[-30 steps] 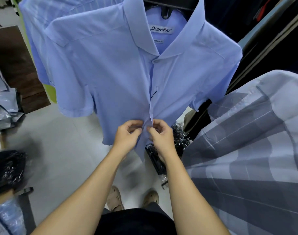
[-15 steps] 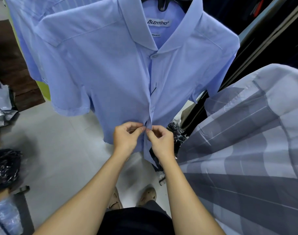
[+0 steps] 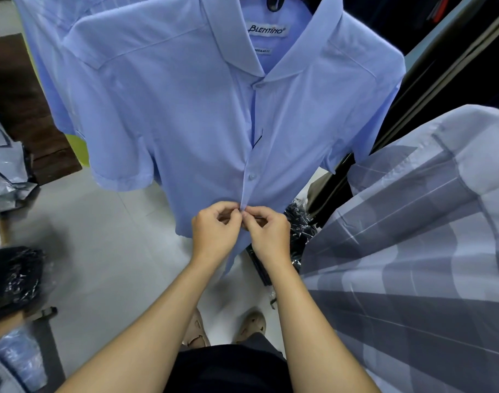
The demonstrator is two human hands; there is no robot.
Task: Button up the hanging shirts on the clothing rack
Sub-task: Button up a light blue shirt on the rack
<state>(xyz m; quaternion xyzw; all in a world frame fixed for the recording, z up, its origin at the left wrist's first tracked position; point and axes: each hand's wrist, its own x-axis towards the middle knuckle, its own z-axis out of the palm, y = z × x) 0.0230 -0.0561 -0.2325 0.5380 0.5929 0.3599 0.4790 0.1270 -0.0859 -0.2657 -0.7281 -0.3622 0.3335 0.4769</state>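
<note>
a button (image 3: 251, 176) now shows fastened on the front strip of the blue shirt (image 3: 168, 114), where half a second ago both hands were working; so the job has moved one button lower; the left hand (image 3: 214, 231) and right hand (image 3: 266, 232), fingers curled, pinch the two front edges together just below it; the shirt hangs from a hanger; a gap stays open higher up; a grey checked shirt (image 3: 412, 251) hangs beside.

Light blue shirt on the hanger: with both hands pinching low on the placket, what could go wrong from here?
1. A gap gapes between the collar button and the fastened button; one may have been skipped.
2. Left hand and right hand pull the light blue shirt downward, which could tug it off the hanger.
</note>
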